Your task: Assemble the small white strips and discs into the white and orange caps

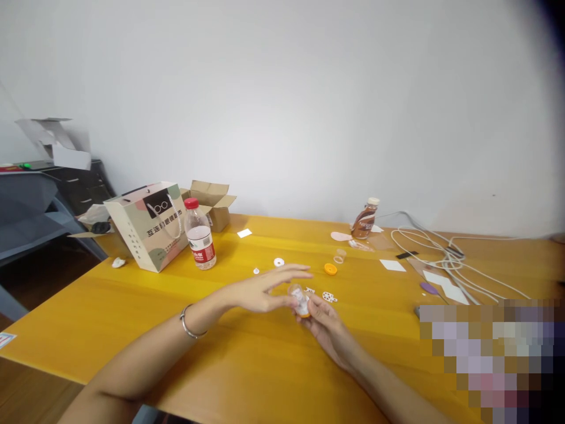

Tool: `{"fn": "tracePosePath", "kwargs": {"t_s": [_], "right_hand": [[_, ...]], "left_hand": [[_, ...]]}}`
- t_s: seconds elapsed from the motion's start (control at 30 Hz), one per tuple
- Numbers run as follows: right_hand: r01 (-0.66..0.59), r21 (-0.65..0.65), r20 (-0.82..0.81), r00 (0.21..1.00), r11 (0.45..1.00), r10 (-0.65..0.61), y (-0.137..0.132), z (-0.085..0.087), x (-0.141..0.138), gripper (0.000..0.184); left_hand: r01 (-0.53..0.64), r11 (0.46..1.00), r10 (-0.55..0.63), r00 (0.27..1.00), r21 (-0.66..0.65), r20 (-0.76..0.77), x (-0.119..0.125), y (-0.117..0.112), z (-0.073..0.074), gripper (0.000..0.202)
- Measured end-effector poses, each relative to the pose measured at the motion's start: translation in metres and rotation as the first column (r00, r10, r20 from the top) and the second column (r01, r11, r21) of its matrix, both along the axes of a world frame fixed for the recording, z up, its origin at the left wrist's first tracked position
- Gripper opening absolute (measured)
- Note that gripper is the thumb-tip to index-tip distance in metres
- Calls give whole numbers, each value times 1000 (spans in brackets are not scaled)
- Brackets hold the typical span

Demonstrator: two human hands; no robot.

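In my right hand (326, 324) is a small clear container (301, 299) with an orange base and something white inside. The fingers and thumb of that hand are closed around its lower right side. My left hand (265, 288) hovers over the table with fingers stretched out. Its thumb tip reaches the container's left side; whether it presses there I cannot tell. Just beyond the hands lie a white wheel-like part (329, 297) and a small white piece (310, 290). Farther back are an orange round cap (330, 269), a clear small cup (339, 255) and a white disc (278, 262).
On the left stand a paper bag (154, 235), a water bottle (200, 241) and an open cardboard box (216, 206). A brown drink bottle (365, 221) is at the back right. Tangled white cables (450, 259) and white cards (392, 265) lie on the right.
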State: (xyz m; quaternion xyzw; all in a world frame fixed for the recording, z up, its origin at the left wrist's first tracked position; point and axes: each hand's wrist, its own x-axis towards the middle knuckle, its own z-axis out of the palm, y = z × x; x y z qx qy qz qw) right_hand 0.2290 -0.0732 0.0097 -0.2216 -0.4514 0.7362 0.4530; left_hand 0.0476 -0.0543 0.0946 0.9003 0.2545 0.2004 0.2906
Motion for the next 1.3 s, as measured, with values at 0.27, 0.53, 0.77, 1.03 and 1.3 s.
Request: {"fn": "tracePosePath", "kwargs": {"t_s": [0.27, 0.53, 0.77, 1.03, 1.3], "right_hand": [[45, 5, 12, 999, 999, -45, 2, -5, 0, 19], [74, 75, 81, 994, 994, -80, 4, -6, 2, 22], [117, 126, 135, 982, 985, -134, 6, -7, 2, 24], [110, 157, 144, 981, 982, -133, 5, -2, 3, 21], [-60, 86, 56, 997, 994, 55, 0, 5, 6, 21]], "left_hand": [[-51, 990, 62, 995, 130, -79, 2, -9, 2, 32], [-192, 972, 205, 975, 135, -90, 2, -7, -1, 31], [-188, 973, 200, 976, 133, -82, 3, -7, -5, 31], [-186, 975, 192, 980, 124, -43, 5, -7, -7, 37], [-227, 953, 233, 972, 202, -6, 17, -15, -23, 22]]}}
